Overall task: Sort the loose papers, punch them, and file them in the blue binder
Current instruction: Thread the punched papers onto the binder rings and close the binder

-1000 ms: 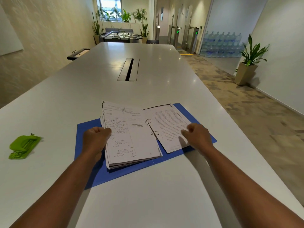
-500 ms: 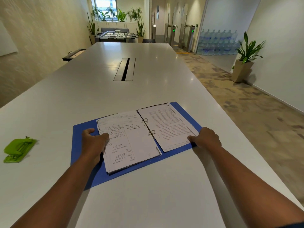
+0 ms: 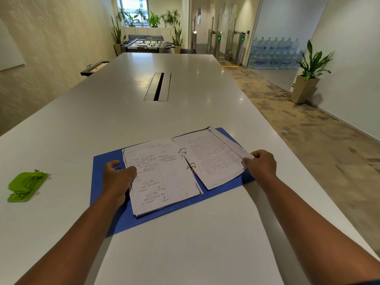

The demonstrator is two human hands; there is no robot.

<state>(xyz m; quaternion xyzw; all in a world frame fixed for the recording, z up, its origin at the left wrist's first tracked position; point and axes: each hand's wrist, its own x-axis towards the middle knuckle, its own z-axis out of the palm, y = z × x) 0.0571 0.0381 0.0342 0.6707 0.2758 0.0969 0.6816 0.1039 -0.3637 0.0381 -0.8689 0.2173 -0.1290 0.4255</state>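
The blue binder lies open on the white table. Its metal rings hold a handwritten paper stack on the left and printed sheets on the right. My left hand grips the left edge of the handwritten stack, with its thumb on the blue cover. My right hand pinches the right edge of the printed sheets, which curl up slightly at that corner. A green hole punch sits apart at the far left of the table.
A cable slot runs along the table's middle, further back. The table's right edge drops to a carpeted floor. A potted plant and stacked water bottles stand by the right wall.
The left stack, raised a second ago, now lies flat in the binder. My right hand slid from the page's middle to its right edge and took hold of the sheets.
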